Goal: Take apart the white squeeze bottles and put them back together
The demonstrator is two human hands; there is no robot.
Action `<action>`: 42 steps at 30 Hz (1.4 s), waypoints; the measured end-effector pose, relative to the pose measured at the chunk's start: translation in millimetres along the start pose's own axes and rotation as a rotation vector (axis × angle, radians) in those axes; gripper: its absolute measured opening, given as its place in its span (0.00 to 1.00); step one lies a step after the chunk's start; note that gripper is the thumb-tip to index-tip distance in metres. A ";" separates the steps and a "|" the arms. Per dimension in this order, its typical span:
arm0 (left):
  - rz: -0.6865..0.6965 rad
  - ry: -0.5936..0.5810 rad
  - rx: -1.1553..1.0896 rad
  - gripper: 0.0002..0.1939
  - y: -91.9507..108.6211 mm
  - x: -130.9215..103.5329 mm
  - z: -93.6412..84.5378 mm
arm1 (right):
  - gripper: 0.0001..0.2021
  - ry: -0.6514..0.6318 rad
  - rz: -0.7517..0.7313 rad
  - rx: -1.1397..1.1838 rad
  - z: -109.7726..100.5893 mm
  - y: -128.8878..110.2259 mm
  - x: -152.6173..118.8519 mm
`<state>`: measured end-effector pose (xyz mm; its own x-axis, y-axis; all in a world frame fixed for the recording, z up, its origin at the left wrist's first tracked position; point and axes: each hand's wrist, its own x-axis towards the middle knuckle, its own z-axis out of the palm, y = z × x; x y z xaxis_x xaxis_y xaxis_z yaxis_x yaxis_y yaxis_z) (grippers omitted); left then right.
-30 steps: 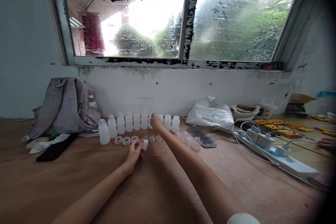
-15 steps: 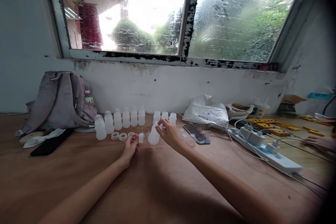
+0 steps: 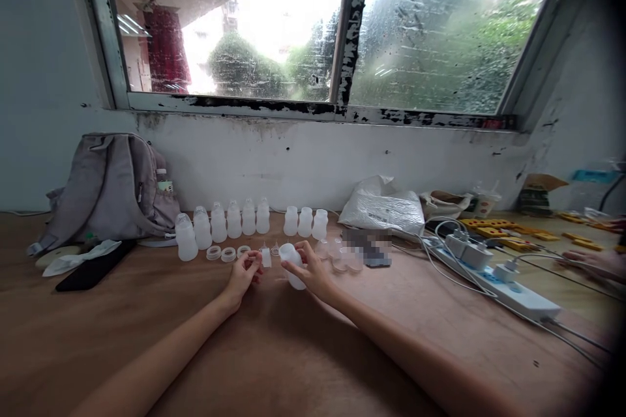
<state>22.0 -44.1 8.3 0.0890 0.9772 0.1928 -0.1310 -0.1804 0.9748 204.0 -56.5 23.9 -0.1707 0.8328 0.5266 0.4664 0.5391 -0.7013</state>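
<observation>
My right hand (image 3: 313, 273) is closed around a frosted white baby bottle (image 3: 292, 275), which tilts with its open mouth toward me. To the left of it, my left hand (image 3: 243, 278) is closed in a pinch; what it holds, if anything, is too small to make out. A small clear piece (image 3: 266, 257) stands just beyond the left fingertips. Clear screw rings (image 3: 228, 254) lie left of that hand, one partly behind it. Capped baby bottles (image 3: 219, 223) stand in a row at the back left, and three uncapped bottles (image 3: 305, 223) stand behind my right hand.
Clear domed caps (image 3: 338, 259) lie right of my right hand, near a phone (image 3: 379, 258). Farther right are a silver bag (image 3: 384, 210) and a white power strip (image 3: 518, 300) with cables. At left sit a grey backpack (image 3: 110, 189) and a black flat item (image 3: 92, 273). Another person's hand (image 3: 584, 260) shows at far right.
My right hand has shifted its grip from the top of the bottle to its side. The bottle has tipped toward me and come slightly nearer. My left hand has barely moved.
</observation>
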 end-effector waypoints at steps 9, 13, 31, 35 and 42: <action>0.060 -0.107 0.078 0.19 -3.9 -0.2 1.6 | 0.18 -0.093 -0.290 -0.676 -3.5 -13.1 -5.4; 0.092 -0.126 0.104 0.18 -4.4 -0.3 3.0 | 0.21 -0.109 -0.336 -0.718 -5.7 -17.2 -7.8; 0.090 -0.168 0.012 0.19 4.4 -5.0 0.6 | 0.21 -0.114 -0.210 -0.649 -4.1 -9.1 -7.6; 0.025 -0.107 -0.002 0.20 1.8 -2.3 2.1 | 0.21 -0.110 -0.219 -0.652 -3.2 -9.4 -7.4; 0.115 -0.193 0.033 0.15 4.4 -5.2 0.5 | 0.21 -0.142 -0.223 -0.700 -4.1 -10.4 -8.2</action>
<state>21.5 -50.0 11.6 0.2634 0.9108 0.3179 -0.1190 -0.2963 0.9476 204.1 -69.5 28.8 -0.4137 0.7470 0.5204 0.8430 0.5302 -0.0910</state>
